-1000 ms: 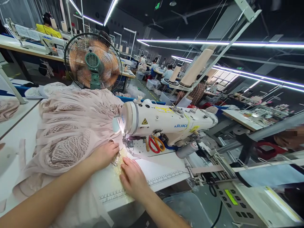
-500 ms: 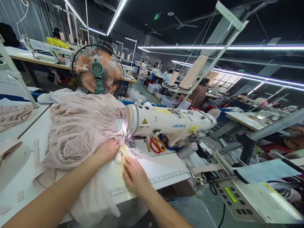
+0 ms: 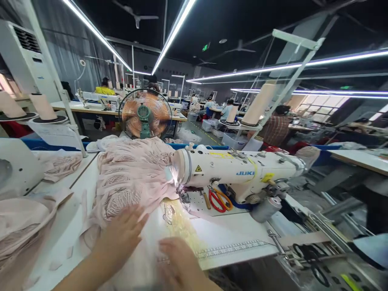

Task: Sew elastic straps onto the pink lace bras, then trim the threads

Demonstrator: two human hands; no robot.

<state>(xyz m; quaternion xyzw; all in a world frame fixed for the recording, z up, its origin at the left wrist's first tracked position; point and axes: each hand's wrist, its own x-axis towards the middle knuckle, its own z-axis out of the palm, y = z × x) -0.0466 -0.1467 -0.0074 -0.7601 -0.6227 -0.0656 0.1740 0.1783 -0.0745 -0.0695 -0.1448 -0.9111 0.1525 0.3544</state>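
A pale pink garment [image 3: 133, 161] with lace panels lies bunched to the left of the white sewing machine [image 3: 218, 167], its edge running under the lit needle area. My left hand [image 3: 121, 230] rests over the near part of this fabric, fingers stretched out and slightly blurred. Low in front of the machine is my right hand [image 3: 182, 258], smeared by motion, so I cannot tell whether it pinches any cloth. Between the hands and the needle, a yellowish strip [image 3: 178, 222] with a clear patch runs across the white tabletop [image 3: 224, 230].
Red-handled pliers [image 3: 216, 199] and orange-handled scissors [image 3: 226, 198] lie on the machine bed. A grey thread cone [image 3: 266, 209] stands at its right. Behind the garment is a fan [image 3: 145, 113]. More pink pieces [image 3: 27, 226] lie at left. A printed ruler [image 3: 233, 247] follows the front edge.
Both hands have drawn back from the needle area toward me. The yellowish strip shows more fully. The view has turned left, bringing another machine in at the left edge.
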